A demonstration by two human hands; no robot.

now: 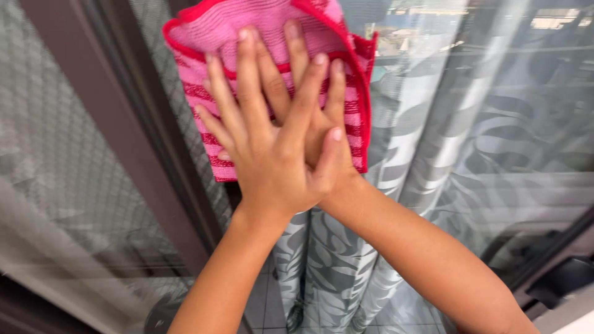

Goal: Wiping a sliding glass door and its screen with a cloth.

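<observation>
A pink cloth with red stripes and a red hem is spread flat against a glass pane. My right hand lies flat on the cloth with its fingers pointing up. My left hand is laid over the back of the right one, fingers spread, and its fingertips also press on the cloth. Both arms reach up from below. The lower middle of the cloth is hidden under my hands.
A dark brown window frame runs diagonally left of the cloth, with a mesh screen beyond it. Behind the glass hangs a grey leaf-patterned curtain. A dark handle-like part sits at the lower right.
</observation>
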